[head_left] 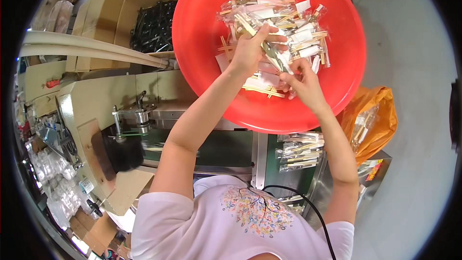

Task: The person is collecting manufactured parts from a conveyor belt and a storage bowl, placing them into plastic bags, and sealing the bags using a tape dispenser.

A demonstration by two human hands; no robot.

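Over red basin (347,58) — in-hand packet (272,55), lengthwise diagonal (chopsticks (244,23) upper left)

Red tub (199,43) cut off @ top edge; held pkt (273,57) partly hidden by L hand (251,49); blk item (123,149) blurred.

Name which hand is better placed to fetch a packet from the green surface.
Probably the right hand: it is nearer the packets on the green surface, which lie beside its forearm. The left hand is farther off, over the red tub.
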